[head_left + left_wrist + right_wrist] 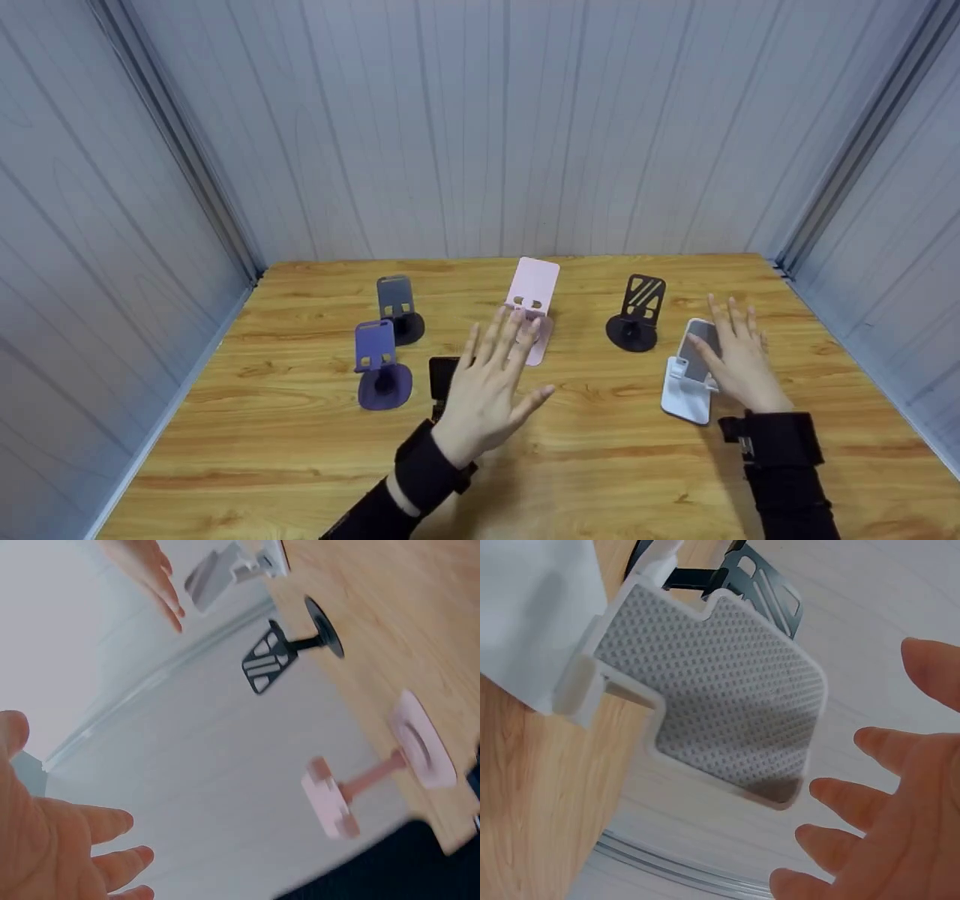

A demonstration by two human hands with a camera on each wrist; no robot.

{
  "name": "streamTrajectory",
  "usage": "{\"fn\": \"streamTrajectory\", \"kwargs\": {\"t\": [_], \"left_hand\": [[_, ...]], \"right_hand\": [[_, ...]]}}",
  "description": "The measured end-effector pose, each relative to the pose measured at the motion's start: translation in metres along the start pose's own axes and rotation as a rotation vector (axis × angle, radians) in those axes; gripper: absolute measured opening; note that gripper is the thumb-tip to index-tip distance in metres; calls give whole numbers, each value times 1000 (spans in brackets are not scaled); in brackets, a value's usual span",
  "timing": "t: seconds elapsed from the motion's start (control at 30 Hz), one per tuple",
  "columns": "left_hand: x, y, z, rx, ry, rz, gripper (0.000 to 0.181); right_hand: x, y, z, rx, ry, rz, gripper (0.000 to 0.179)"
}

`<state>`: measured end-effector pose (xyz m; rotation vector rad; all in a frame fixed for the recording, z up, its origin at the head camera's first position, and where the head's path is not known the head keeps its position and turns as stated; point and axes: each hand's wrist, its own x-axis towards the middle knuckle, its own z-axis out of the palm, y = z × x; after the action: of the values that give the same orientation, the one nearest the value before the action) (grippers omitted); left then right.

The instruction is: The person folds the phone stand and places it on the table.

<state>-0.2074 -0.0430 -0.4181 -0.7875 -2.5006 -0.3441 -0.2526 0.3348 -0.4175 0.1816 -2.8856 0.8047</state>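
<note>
Fingers spread and extended, my left hand (486, 397) hovers over the middle of the table, holding nothing. It partly covers a black stand (442, 375) and the lower part of a pink phone stand (534, 281). At the right, my right hand (742, 367) has its fingers extended beside a white phone stand (686, 401). In the right wrist view a gap shows between the fingertips (832, 795) and the stand's grey dotted pad (727, 690). From the left wrist view, the pink stand (427, 742) stands apart from my left fingers (112, 821).
A black slotted phone stand (634, 330) is at the back right. At the left stand a purple phone stand (375, 346) and a dark grey phone stand (395, 292). Pale panel walls (480, 135) enclose the wooden table (262, 450) at the back and sides.
</note>
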Motion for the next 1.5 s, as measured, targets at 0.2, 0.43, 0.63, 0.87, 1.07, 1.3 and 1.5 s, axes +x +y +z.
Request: {"fn": "streamTrajectory", "kwargs": {"t": [0.2,0.43,0.63,0.87,1.07,1.3,1.5], "left_hand": [[3,16,14,85,-95,36,80],[4,34,38,143,-181,86,80],[10,36,59,181,-177,98,76],[20,39,70,93,-292,54,75],[26,41,74,-13,-341,27,74],[26,37,77,-133,-394,17,72],[27,36,78,-216,-448,-11,70]], "right_hand": [[2,14,2,77,24,-11,78],[1,21,6,182,124,-11,59],[-1,24,11,232,169,62,49],[1,32,11,288,243,108,44],[0,38,10,324,281,107,36],[-3,40,1,399,286,89,34],[-3,37,-3,428,253,100,34]]}}
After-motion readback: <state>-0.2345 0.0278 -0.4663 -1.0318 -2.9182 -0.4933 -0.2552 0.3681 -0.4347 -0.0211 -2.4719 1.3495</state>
